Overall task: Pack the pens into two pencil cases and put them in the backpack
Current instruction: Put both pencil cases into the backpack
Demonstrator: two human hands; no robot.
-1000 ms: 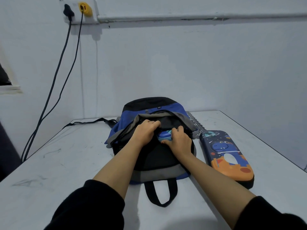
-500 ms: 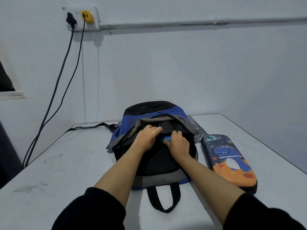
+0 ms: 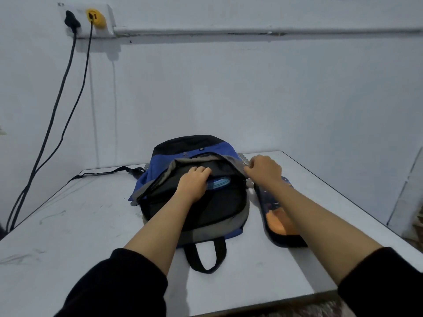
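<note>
Your table (image 3: 68, 236) carries the backpack (image 3: 219, 209), which lies flat with its mouth open between your hands. Your left hand (image 3: 194, 183) curls its fingers over the near lip of that mouth and grips it. Your right hand (image 3: 264, 169) pinches the backpack's grey rim at the mouth's right corner. Under your right forearm, just beside the backpack, the dinosaur case (image 3: 274, 216) lies on the table. Just right of your left knuckles, the blue case (image 3: 218, 183) sits inside the mouth, partly hidden. A small tag (image 3: 201, 149) beyond your left fingertips is too small to read.
</note>
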